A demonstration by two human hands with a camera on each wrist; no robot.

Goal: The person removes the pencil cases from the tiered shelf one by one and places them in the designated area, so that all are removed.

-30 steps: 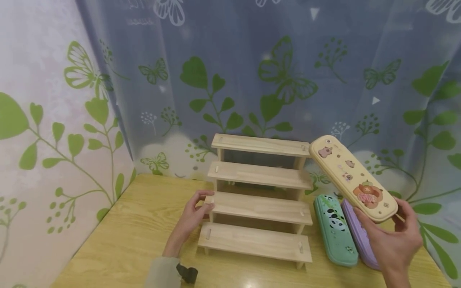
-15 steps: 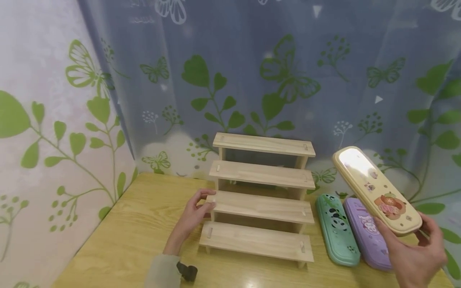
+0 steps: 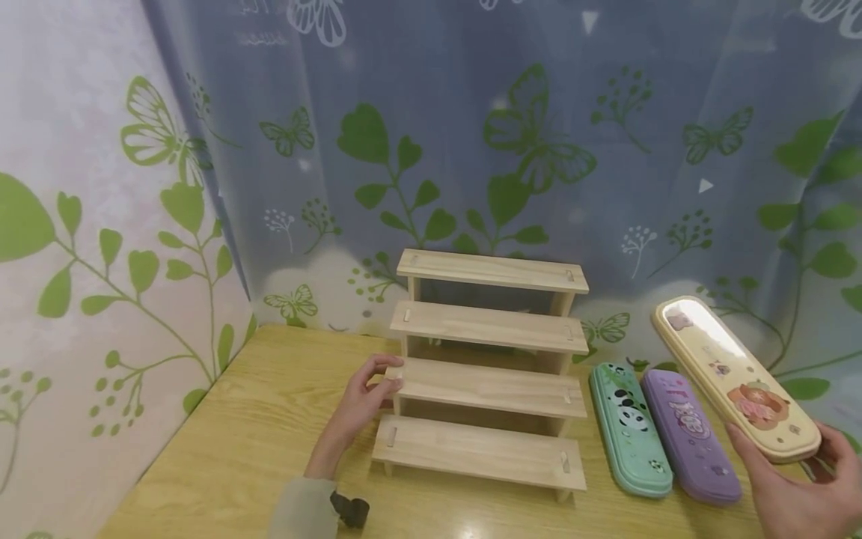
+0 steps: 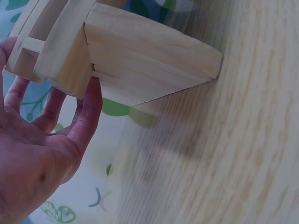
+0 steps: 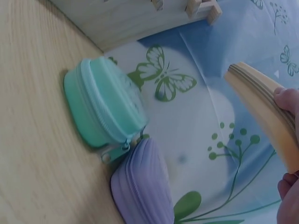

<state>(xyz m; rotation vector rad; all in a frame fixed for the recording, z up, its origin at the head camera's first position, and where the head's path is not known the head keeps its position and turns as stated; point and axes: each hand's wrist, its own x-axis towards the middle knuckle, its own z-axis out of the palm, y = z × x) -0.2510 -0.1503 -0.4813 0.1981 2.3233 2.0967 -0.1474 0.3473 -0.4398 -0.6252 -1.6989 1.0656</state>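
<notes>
A four-tier stepped shelf of pale wood (image 3: 481, 385) stands on the table. At the left end of its second-lowest board, my left hand (image 3: 364, 397) grips the edge with thumb and fingers; the left wrist view shows the fingers (image 4: 86, 114) bent against the wood. A cream pencil case (image 3: 734, 374) with cartoon pictures is tilted in the air at the right, its near end held in my right hand (image 3: 804, 479). Below and left of it, a green panda pencil case (image 3: 631, 430) and a purple pencil case (image 3: 692, 434) lie side by side.
The wooden tabletop (image 3: 222, 449) stretches to the left of the shelf. Behind it hangs a blue curtain (image 3: 431, 90) printed with leaves and butterflies, and a pale patterned one (image 3: 74, 187) closes off the left side.
My right hand has carried the cream pencil case right and downward, away from the shelf, uncovering the purple pencil case. My left hand stays where it was.
</notes>
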